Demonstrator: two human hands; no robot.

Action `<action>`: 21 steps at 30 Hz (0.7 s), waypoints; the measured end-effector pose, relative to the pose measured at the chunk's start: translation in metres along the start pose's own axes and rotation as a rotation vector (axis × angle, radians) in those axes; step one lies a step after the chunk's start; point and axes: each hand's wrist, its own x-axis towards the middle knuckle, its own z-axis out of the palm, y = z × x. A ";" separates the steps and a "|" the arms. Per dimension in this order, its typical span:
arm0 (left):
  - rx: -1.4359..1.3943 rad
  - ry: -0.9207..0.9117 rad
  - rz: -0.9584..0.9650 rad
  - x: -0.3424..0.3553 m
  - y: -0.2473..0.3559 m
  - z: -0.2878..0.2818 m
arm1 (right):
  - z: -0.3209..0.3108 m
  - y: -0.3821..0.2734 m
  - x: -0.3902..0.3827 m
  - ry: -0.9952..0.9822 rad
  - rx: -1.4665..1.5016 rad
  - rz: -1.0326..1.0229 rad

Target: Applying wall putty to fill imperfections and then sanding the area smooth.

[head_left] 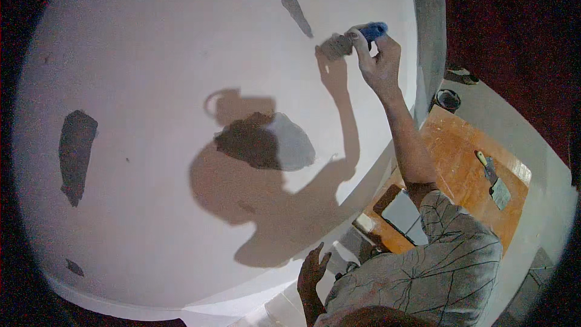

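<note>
My right hand (380, 63) is raised against a white wall (151, 54), its fingers closed around a blue-handled tool (376, 29). The tool's working end cannot be made out where it meets a small grey patch (336, 47) on the wall. Low down near my body, my left hand (311, 271) holds nothing, its thumb and fingers apart. A larger grey patch (296, 145) lies mid-wall, partly under my shadow. A narrow grey streak (294, 11) shows above it, and a long grey patch (77, 154) to the left.
On the right, an orange-brown board (463, 151) bears a scraper (493, 181) with a pale handle and wide blade. A white rectangular tray-like thing (404, 215) lies beside my sleeve. Beyond the board stands a dark round container (448, 100).
</note>
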 end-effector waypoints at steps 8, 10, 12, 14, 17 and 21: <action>0.035 0.004 0.005 -0.002 -0.003 0.000 | 0.014 -0.001 0.012 0.081 0.145 0.040; 0.016 0.029 0.036 -0.001 -0.001 0.001 | 0.016 -0.009 0.017 0.090 0.215 0.056; 0.013 0.023 0.032 -0.002 0.001 0.005 | 0.012 -0.010 0.019 0.098 0.282 0.070; 0.016 0.042 0.009 -0.006 0.000 0.002 | 0.019 -0.010 0.019 0.147 0.381 0.063; 0.002 0.021 -0.026 -0.009 -0.004 0.002 | 0.026 -0.014 0.014 0.102 0.396 0.113; 0.008 0.024 0.000 -0.011 -0.001 0.002 | 0.012 -0.015 0.018 0.050 0.210 0.113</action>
